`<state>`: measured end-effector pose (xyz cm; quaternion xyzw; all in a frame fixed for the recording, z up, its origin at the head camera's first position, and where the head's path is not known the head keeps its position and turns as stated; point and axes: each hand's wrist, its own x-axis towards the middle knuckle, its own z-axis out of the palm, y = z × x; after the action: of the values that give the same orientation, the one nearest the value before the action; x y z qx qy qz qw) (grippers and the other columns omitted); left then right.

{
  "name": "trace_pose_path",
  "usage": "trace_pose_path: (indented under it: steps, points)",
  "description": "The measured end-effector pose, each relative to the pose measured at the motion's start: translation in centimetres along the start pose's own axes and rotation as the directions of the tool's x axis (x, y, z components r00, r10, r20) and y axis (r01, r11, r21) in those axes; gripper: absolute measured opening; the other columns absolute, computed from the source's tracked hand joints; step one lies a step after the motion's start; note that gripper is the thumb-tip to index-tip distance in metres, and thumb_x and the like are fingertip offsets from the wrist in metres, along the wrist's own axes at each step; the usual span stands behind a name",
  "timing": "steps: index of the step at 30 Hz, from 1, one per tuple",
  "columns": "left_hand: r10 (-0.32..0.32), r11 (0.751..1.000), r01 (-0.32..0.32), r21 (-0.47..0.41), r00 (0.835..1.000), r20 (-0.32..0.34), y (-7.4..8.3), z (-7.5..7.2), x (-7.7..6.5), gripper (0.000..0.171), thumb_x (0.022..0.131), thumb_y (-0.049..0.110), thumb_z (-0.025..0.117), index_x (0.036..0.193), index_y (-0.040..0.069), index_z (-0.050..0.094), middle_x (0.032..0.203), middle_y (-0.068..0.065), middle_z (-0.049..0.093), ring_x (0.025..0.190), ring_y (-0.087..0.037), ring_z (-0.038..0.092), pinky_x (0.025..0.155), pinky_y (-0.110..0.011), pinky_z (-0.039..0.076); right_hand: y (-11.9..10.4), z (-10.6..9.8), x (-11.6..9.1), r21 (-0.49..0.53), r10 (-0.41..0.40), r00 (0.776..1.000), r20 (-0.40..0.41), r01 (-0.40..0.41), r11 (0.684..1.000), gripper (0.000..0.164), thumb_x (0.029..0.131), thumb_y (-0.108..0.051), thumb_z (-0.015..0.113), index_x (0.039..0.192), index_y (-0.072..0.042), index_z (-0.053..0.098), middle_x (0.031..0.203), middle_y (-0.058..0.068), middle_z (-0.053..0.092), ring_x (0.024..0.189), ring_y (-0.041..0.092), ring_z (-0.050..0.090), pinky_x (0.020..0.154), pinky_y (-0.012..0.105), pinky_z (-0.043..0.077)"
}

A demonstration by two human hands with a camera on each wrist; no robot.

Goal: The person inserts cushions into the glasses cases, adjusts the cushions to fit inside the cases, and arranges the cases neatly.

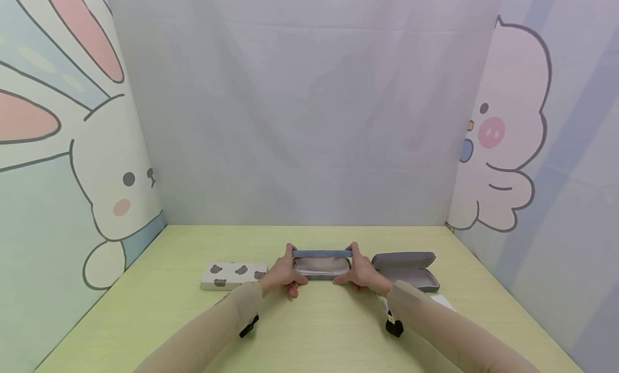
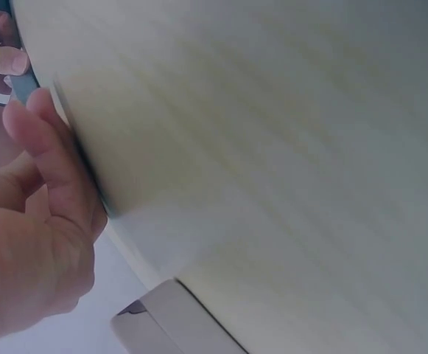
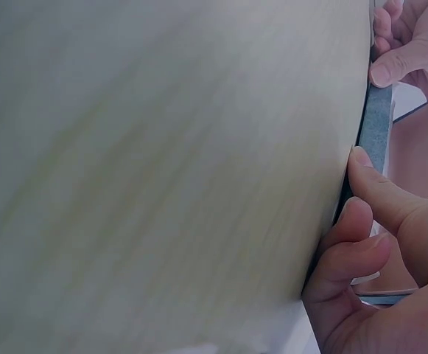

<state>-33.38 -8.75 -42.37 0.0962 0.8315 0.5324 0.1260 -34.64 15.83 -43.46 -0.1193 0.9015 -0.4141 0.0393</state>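
A blue glasses case [image 1: 322,253] with a pale pinkish lining stands with its lid raised at the middle of the table. My left hand [image 1: 284,272] grips its left end, thumb at the front edge and a finger up at the lid. At the other end my right hand [image 1: 360,271] holds it the same way. In the right wrist view, the right thumb presses the case's blue front edge [image 3: 378,122]. A small whitish thing [image 3: 365,279] shows inside there, too hidden to name.
Left of the hands lies a closed white case [image 1: 232,276] with brown bear prints. To the right, a grey glasses case [image 1: 406,273] stands with its lid up. A white flat piece [image 1: 443,301] is partly behind the right sleeve. A plain curtain [image 1: 304,120] hangs behind the pale yellow table [image 1: 309,330].
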Motion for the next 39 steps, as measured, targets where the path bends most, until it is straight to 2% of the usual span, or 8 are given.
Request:
trace_pose_path:
  steps: [6,14,24,34,39]
  points:
    - [0.016,1.0,-0.016,0.003,1.0,-0.008,-0.11,-0.02,0.02,0.073,0.08,-0.003,0.074,0.129,0.007,0.02,0.051,-0.01,0.056,0.033,-0.012,0.051,0.036,-0.029,0.051,-0.01,0.07,0.02,0.007,-0.007,1.0,0.005,0.007,1.0,0.08,0.072,-0.026,0.086,0.127,-0.011,0.029,0.049,0.007,0.052,0.033,0.016,0.04,0.034,0.027,0.039]
    - [0.024,1.0,-0.024,0.011,1.0,-0.003,0.03,-0.04,-0.1,0.078,0.082,-0.001,0.073,0.137,0.007,0.018,0.053,-0.011,0.057,0.034,-0.013,0.051,0.036,-0.03,0.051,0.06,-0.03,-0.06,0.025,-0.006,1.0,0.004,0.006,1.0,0.08,0.073,-0.025,0.085,0.129,-0.011,0.029,0.049,0.008,0.051,0.033,0.017,0.039,0.034,0.028,0.038]
    - [0.065,0.997,-0.064,0.032,0.998,-0.002,0.15,0.02,-0.52,0.066,0.085,-0.002,0.069,0.132,0.002,0.023,0.06,-0.019,0.06,0.035,-0.013,0.054,0.04,-0.033,0.054,0.19,0.13,-0.2,0.021,-0.022,1.0,-0.005,0.022,1.0,0.071,0.074,-0.025,0.084,0.12,-0.007,0.032,0.048,0.008,0.05,0.032,0.015,0.038,0.032,0.026,0.038]
    - [0.063,0.997,-0.062,0.049,0.998,-0.008,0.17,0.22,-0.68,0.064,0.086,-0.002,0.068,0.132,0.002,0.023,0.06,-0.021,0.06,0.035,-0.014,0.053,0.041,-0.034,0.055,-0.04,0.23,-0.54,0.028,-0.026,1.0,-0.01,0.026,0.999,0.07,0.077,-0.022,0.082,0.123,-0.006,0.032,0.048,0.008,0.049,0.031,0.015,0.038,0.032,0.027,0.037]
    - [0.056,0.996,-0.056,0.068,0.998,-0.01,0.35,0.23,-0.81,0.065,0.086,-0.001,0.068,0.133,0.002,0.023,0.062,-0.024,0.062,0.035,-0.015,0.054,0.041,-0.035,0.055,-0.53,-0.37,-0.88,-0.003,-0.032,0.999,0.012,0.032,0.999,0.068,0.079,-0.019,0.08,0.127,-0.005,0.034,0.05,0.011,0.053,0.034,0.016,0.041,0.033,0.028,0.038]
